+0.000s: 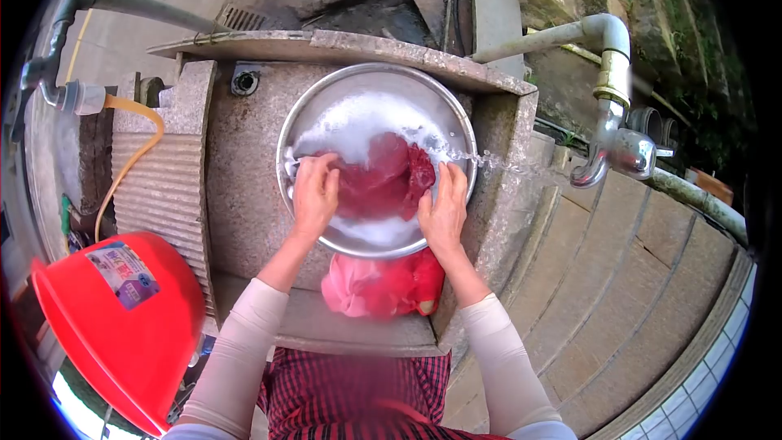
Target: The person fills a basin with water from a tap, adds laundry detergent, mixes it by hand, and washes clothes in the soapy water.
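Dark red cloth (379, 179) lies in sudsy water inside a round metal basin (287, 126). My left hand (315, 194) is at the basin's left side, beside the cloth's left edge, with loosely bent fingers apart. My right hand (445, 204) is at the right side, its thumb side against or very near the bunched edge of the cloth; its fingers are stretched and nothing shows gripped. A stream of water (489, 160) runs from the right tap (611, 147) into the basin. Pink and red cloth (366, 281) lies below the basin's near rim, partly hidden.
The basin stands in a stone sink (244, 204) with a ribbed washboard slab (155, 187) on its left. A large red tub (175, 293) leans at lower left. Another tap (41, 85) with a tan hose (134, 106) is at far left. Stone slabs (611, 277) extend right.
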The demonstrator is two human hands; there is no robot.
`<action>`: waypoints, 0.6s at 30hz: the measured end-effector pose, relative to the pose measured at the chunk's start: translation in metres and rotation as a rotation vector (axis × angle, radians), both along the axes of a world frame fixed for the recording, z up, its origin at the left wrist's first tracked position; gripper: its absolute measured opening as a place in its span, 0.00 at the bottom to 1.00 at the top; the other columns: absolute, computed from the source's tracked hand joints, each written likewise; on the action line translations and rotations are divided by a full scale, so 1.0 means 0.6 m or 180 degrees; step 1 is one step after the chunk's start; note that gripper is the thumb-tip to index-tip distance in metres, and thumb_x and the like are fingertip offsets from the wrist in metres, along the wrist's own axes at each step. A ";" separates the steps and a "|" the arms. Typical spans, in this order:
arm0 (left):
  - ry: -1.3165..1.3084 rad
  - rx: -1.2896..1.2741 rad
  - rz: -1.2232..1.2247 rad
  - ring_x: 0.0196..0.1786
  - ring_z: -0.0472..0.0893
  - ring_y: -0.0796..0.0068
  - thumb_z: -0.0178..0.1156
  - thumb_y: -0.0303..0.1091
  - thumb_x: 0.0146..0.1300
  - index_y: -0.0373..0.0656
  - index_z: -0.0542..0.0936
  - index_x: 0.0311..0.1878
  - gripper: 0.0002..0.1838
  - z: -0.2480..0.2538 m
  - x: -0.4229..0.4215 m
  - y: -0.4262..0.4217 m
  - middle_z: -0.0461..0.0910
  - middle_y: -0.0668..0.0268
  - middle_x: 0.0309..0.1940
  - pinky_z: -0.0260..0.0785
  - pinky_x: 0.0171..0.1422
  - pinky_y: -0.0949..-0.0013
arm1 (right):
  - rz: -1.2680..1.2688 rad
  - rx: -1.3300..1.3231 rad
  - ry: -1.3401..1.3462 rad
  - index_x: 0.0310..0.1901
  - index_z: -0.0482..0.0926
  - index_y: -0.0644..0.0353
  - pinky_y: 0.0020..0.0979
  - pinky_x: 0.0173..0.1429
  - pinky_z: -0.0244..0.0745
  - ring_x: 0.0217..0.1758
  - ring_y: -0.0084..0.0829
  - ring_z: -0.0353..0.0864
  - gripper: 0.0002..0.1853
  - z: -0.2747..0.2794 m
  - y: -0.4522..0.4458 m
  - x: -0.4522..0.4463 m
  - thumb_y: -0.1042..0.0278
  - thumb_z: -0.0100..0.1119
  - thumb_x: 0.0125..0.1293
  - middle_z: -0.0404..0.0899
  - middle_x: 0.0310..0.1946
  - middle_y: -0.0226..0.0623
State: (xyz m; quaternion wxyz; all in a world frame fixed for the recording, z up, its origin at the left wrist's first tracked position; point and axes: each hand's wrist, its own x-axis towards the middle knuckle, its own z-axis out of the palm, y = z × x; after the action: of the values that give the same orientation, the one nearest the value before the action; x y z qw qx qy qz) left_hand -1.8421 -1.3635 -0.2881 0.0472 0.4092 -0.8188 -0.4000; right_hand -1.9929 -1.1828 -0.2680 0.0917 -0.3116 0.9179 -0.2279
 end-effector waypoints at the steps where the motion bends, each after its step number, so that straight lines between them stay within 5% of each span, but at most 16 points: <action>1: -0.0133 -0.0505 -0.0483 0.52 0.72 0.63 0.55 0.36 0.65 0.47 0.76 0.55 0.16 -0.001 -0.020 0.028 0.73 0.59 0.51 0.66 0.53 0.56 | 0.0252 0.0212 -0.0226 0.67 0.63 0.56 0.45 0.66 0.61 0.65 0.54 0.62 0.36 0.000 -0.021 0.007 0.68 0.63 0.55 0.60 0.64 0.55; 2: -0.0267 -0.1010 -0.0972 0.62 0.69 0.53 0.55 0.43 0.65 0.50 0.76 0.59 0.20 -0.005 -0.039 0.050 0.70 0.55 0.59 0.62 0.61 0.44 | 0.0419 0.0289 -0.0212 0.67 0.64 0.48 0.54 0.66 0.58 0.67 0.56 0.58 0.36 -0.025 -0.039 0.016 0.64 0.64 0.56 0.55 0.68 0.55; 3: -0.0810 -0.0545 -0.1322 0.73 0.54 0.49 0.52 0.54 0.65 0.57 0.68 0.68 0.29 -0.031 -0.044 0.065 0.63 0.55 0.67 0.42 0.67 0.28 | 0.0565 0.0586 -0.0106 0.68 0.64 0.43 0.57 0.65 0.56 0.67 0.58 0.56 0.36 -0.059 -0.049 0.027 0.62 0.64 0.55 0.52 0.70 0.54; 5: -0.0932 -0.0870 -0.1336 0.73 0.54 0.50 0.50 0.56 0.65 0.58 0.63 0.71 0.32 -0.080 -0.049 0.070 0.64 0.56 0.67 0.40 0.67 0.26 | 0.0757 0.0899 -0.0002 0.68 0.64 0.35 0.62 0.64 0.54 0.68 0.60 0.53 0.37 -0.108 -0.057 0.023 0.59 0.65 0.54 0.48 0.71 0.52; 8: -0.1465 -0.0756 -0.1717 0.74 0.51 0.52 0.49 0.55 0.65 0.56 0.55 0.74 0.36 -0.131 -0.051 0.063 0.65 0.57 0.67 0.37 0.68 0.27 | 0.0889 0.0951 0.0047 0.66 0.66 0.33 0.64 0.63 0.53 0.67 0.61 0.53 0.37 -0.163 -0.055 0.011 0.56 0.66 0.52 0.48 0.71 0.50; 11: -0.1185 -0.0788 -0.1775 0.70 0.58 0.52 0.53 0.47 0.61 0.48 0.62 0.67 0.32 -0.155 -0.044 0.063 0.66 0.56 0.64 0.41 0.67 0.29 | 0.1061 0.1032 0.0595 0.63 0.68 0.35 0.60 0.59 0.61 0.63 0.63 0.58 0.34 -0.205 -0.051 0.001 0.56 0.67 0.50 0.57 0.65 0.52; 14: -0.0361 -0.1054 -0.1500 0.59 0.68 0.52 0.57 0.36 0.57 0.43 0.69 0.52 0.20 -0.164 -0.050 0.060 0.70 0.56 0.55 0.52 0.59 0.37 | 0.1135 0.0975 -0.0598 0.62 0.68 0.34 0.54 0.56 0.68 0.59 0.65 0.62 0.34 -0.150 -0.075 -0.038 0.57 0.67 0.50 0.57 0.64 0.54; 15: 0.0023 -0.1195 -0.1338 0.53 0.72 0.52 0.59 0.31 0.56 0.41 0.71 0.45 0.13 -0.151 -0.066 0.052 0.73 0.55 0.48 0.59 0.54 0.42 | 0.1120 0.1104 -0.0417 0.64 0.67 0.43 0.43 0.55 0.73 0.57 0.57 0.69 0.35 -0.119 -0.082 -0.049 0.57 0.67 0.52 0.64 0.60 0.53; 18: 0.0027 0.0068 -0.0410 0.49 0.75 0.50 0.58 0.29 0.58 0.38 0.74 0.42 0.10 -0.104 -0.086 0.021 0.75 0.51 0.43 0.64 0.52 0.50 | -0.0342 0.0530 -0.1896 0.64 0.66 0.56 0.37 0.54 0.74 0.50 0.47 0.75 0.35 -0.096 -0.070 -0.059 0.57 0.67 0.56 0.73 0.49 0.50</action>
State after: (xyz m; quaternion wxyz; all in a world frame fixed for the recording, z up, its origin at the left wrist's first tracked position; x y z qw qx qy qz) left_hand -1.8936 -1.3508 -0.3508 0.0204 0.3544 -0.8389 -0.4127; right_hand -2.0281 -1.2246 -0.3255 0.3696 -0.1737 0.8813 -0.2378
